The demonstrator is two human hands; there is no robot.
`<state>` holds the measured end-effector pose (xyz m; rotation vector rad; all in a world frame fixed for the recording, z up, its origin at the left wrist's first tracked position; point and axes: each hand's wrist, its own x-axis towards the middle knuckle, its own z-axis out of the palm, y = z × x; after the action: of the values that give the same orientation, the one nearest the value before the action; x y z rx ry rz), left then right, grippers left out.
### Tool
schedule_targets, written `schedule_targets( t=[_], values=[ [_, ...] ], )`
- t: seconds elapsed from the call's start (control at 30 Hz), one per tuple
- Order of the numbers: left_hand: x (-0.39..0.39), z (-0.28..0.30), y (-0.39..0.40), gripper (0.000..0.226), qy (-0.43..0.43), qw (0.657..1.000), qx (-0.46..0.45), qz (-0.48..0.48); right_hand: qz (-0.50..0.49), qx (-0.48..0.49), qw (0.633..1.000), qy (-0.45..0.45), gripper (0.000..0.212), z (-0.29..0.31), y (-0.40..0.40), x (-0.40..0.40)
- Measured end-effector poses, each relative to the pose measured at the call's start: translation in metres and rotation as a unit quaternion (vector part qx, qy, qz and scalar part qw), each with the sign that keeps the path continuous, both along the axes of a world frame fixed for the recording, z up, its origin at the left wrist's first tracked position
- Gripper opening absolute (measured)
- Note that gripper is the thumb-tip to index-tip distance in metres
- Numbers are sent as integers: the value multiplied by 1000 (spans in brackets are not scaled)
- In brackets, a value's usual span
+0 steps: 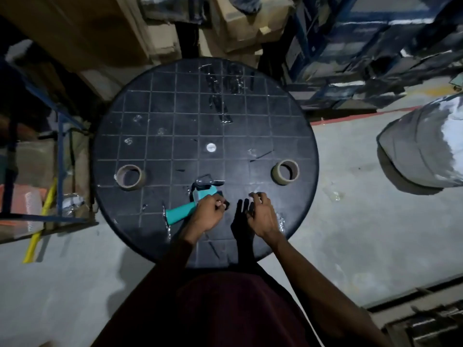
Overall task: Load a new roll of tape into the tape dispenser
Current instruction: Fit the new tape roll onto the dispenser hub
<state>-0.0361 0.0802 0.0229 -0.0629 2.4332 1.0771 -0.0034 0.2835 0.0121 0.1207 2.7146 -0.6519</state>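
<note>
A teal tape dispenser point(191, 204) lies on its side on the round black table point(175, 108), handle pointing to the lower left, metal front end toward the middle. My left hand point(209, 212) rests on the dispenser's body, fingers curled around its black hub. My right hand point(259, 212) hovers just to the right, fingers loosely bent, nothing in it. One brown tape roll point(130, 177) lies flat at the table's left. A second brown roll point(286, 171) sits at the right, tilted on its edge.
Strips of clear tape point(220, 96) stick to the far part of the table, and a small white disc point(211, 147) marks its middle. Cardboard boxes point(240, 23) and blue racks stand behind. A grey sack point(423, 144) lies on the floor to the right.
</note>
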Motion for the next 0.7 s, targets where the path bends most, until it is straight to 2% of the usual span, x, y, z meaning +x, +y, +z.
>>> schedule_targets(
  t=[0.13,0.2,0.27,0.33,0.43,0.53,0.6,0.7],
  values=[
    [3,7,62,13,28,999,-9,-38,-19,71,997,-5,78,-6,63,-32],
    [4,4,86,15,24,999,-9,-44,-21,113,992,-43,90,-12,86,-46],
    [7,3,105,14,11,999,-4,-38,-27,116,989,-92,94,-18,105,-54],
    [10,3,119,14,-4,1000,2,-31,-13,94,989,-115,92,-24,116,-54],
    [9,-1,131,15,-23,999,0,-23,31,72,993,-93,82,-26,120,-46],
    [0,-2,138,4,16,1000,-11,-2,72,31,995,-65,62,-26,115,-23],
    [-6,4,144,18,10,999,-43,-11,88,-18,995,-47,50,-30,111,-7],
    [-10,10,158,84,-61,978,-163,-113,49,-144,987,-52,45,-36,107,11]
  ],
)
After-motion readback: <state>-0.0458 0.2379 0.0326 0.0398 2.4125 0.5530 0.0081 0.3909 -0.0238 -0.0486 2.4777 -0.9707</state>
